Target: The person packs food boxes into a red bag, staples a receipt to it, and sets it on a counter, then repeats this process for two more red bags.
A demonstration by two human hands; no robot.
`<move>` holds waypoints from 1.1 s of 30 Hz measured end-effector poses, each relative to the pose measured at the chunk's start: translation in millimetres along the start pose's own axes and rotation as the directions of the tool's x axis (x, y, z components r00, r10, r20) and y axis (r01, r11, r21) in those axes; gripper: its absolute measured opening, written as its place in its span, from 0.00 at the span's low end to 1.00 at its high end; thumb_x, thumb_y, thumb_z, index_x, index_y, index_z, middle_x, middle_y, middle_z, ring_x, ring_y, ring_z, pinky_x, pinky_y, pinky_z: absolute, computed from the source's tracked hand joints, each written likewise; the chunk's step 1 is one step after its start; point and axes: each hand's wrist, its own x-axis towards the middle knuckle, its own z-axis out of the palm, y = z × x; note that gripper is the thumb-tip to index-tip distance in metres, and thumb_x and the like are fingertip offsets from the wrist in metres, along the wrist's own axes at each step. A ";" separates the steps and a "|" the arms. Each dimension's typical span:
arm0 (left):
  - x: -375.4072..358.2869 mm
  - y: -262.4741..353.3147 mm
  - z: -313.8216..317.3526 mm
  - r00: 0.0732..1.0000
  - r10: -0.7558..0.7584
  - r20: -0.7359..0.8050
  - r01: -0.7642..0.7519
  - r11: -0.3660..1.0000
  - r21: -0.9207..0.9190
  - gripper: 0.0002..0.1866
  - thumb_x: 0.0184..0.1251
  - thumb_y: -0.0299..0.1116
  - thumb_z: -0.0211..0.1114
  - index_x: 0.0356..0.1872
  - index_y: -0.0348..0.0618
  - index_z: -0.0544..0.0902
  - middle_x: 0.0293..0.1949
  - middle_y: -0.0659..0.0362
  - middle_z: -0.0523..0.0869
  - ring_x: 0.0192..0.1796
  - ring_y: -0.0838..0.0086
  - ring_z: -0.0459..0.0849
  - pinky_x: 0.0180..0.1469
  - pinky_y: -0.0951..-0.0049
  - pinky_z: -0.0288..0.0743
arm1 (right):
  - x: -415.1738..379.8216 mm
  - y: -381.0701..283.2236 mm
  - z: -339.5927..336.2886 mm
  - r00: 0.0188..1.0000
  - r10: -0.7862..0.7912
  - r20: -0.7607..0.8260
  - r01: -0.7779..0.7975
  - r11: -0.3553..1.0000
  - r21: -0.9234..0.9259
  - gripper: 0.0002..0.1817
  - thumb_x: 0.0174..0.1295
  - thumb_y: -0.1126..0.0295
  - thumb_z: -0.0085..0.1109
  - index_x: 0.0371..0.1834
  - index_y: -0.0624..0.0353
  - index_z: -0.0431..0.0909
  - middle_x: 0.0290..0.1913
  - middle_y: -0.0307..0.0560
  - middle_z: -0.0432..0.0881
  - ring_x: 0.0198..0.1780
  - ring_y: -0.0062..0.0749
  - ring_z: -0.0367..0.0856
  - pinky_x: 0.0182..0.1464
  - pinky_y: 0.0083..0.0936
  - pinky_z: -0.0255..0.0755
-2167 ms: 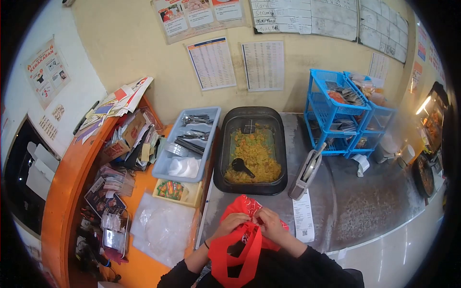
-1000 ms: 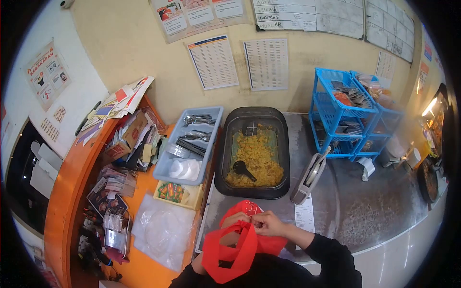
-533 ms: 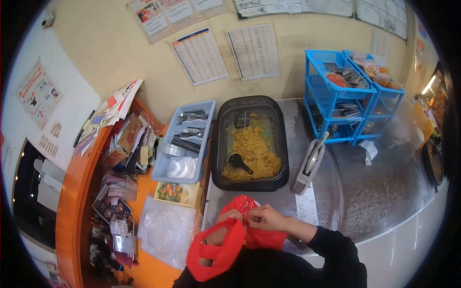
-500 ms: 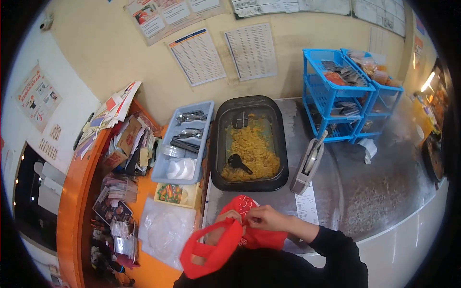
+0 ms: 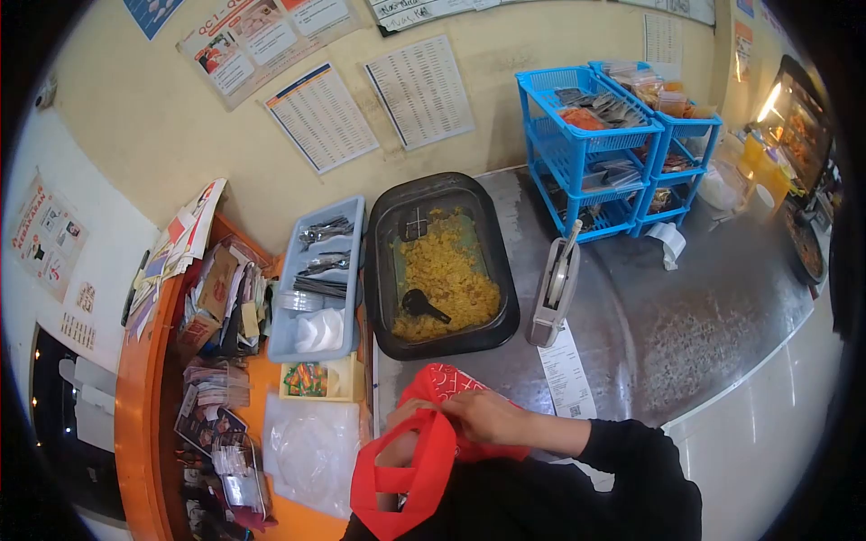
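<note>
A red fabric carrier bag with white print (image 5: 442,383) is close to my body at the steel counter's near edge. My right hand (image 5: 483,415) is closed at the bag's top, its fingertips pinching the red fabric. Against it, my left hand (image 5: 410,417) also grips the bag, with its fingers mostly hidden. A red bag handle (image 5: 417,491) loops over my left wrist. Whatever the bag may contain is out of sight. A printed receipt (image 5: 566,374) lies on the counter beyond my right forearm.
Ahead stands a black tray (image 5: 383,316) of yellow rice with a black scoop (image 5: 424,305). To its left are a blue cutlery tray (image 5: 352,307) and plastic sheets (image 5: 311,446). A tape dispenser (image 5: 552,298) and blue tiered baskets (image 5: 586,140) stand to the right.
The view has swung a little to the right, so the counter items appear further left. Both hands remain at the bag's top, and the handle loop has shifted slightly on my left wrist.
</note>
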 end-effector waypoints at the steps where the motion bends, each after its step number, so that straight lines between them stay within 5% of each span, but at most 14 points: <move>1: -0.6 -0.8 0.2 1.000 -0.004 -0.007 0.004 1.000 0.006 0.17 0.35 0.27 0.71 0.29 0.39 0.75 0.29 0.59 0.75 0.33 0.73 0.76 0.35 0.77 0.69 | -1.0 2.8 1.6 1.000 -0.006 0.008 0.006 1.000 0.004 0.13 0.44 0.74 0.54 0.35 0.62 0.71 0.29 0.50 0.74 0.35 0.45 0.75 0.38 0.34 0.69; 18: -3.3 -2.0 2.1 0.997 -0.068 -0.035 0.069 0.997 0.047 0.17 0.33 0.25 0.71 0.28 0.40 0.75 0.28 0.59 0.76 0.32 0.74 0.76 0.35 0.78 0.70 | -7.1 28.2 37.2 0.954 -0.181 -0.237 0.174 0.983 -0.052 0.15 0.35 0.78 0.55 0.32 0.59 0.71 0.26 0.45 0.71 0.31 0.40 0.74 0.33 0.32 0.69; 24: 3.9 -0.8 7.3 0.996 -0.078 -0.049 0.079 0.997 0.027 0.17 0.32 0.24 0.72 0.27 0.40 0.75 0.27 0.60 0.76 0.32 0.75 0.76 0.34 0.79 0.70 | -6.5 30.8 34.7 0.972 -0.075 -0.221 0.069 0.997 -0.036 0.10 0.41 0.75 0.54 0.31 0.59 0.70 0.27 0.46 0.71 0.33 0.41 0.74 0.35 0.32 0.69; 28: 10.4 1.3 5.0 0.996 -0.078 -0.053 0.079 0.997 0.011 0.17 0.31 0.23 0.72 0.27 0.40 0.75 0.27 0.60 0.76 0.32 0.75 0.76 0.34 0.79 0.70 | -1.9 25.5 -3.6 0.995 -0.066 -0.074 0.065 0.998 -0.008 0.09 0.45 0.75 0.52 0.32 0.61 0.69 0.30 0.49 0.72 0.36 0.44 0.73 0.38 0.33 0.69; 33: 0.8 -7.6 -8.0 0.996 -0.082 -0.033 0.087 0.975 0.203 0.19 0.26 0.22 0.75 0.26 0.42 0.76 0.28 0.60 0.77 0.30 0.75 0.76 0.33 0.79 0.70 | -5.5 16.2 -21.2 0.989 -0.107 -0.100 0.107 0.994 -0.004 0.12 0.47 0.74 0.54 0.36 0.64 0.70 0.34 0.51 0.71 0.39 0.44 0.73 0.42 0.33 0.68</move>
